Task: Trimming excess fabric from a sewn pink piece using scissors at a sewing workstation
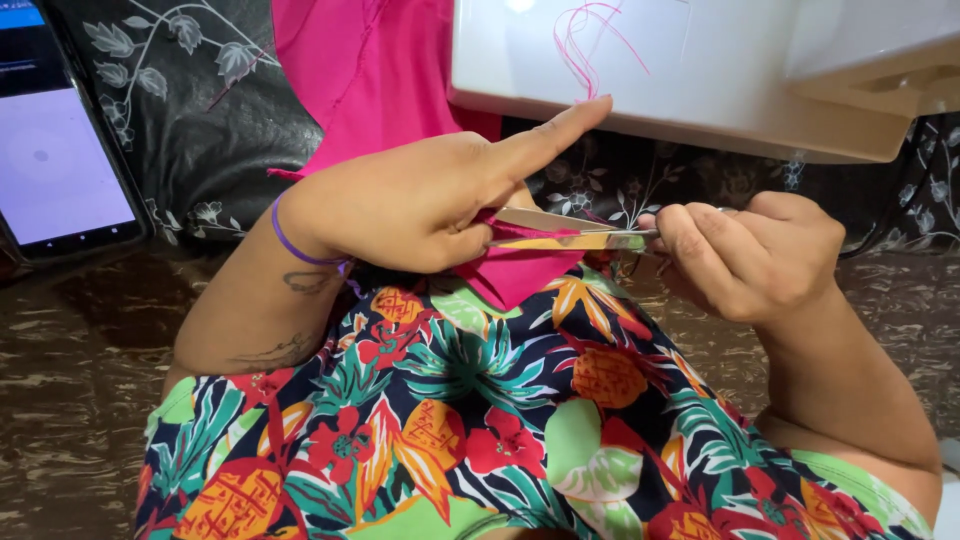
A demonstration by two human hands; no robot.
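Pinching a fold of pink fabric point(520, 272) at the centre of the frame, the left hand point(420, 205) closes its grip on the cloth, forefinger pointing up. The right hand point(755, 250) grips the scissors point(570, 232), blades meeting the fabric's edge. The cloth looks thin, soft and limp, so it likely wants holding taut close to the blades. Above sits a white sewing machine point(700, 80) with loose pink thread point(590, 45); a phone point(60, 160) lies at the upper left. The floral-print lap point(500, 420) crowds below.
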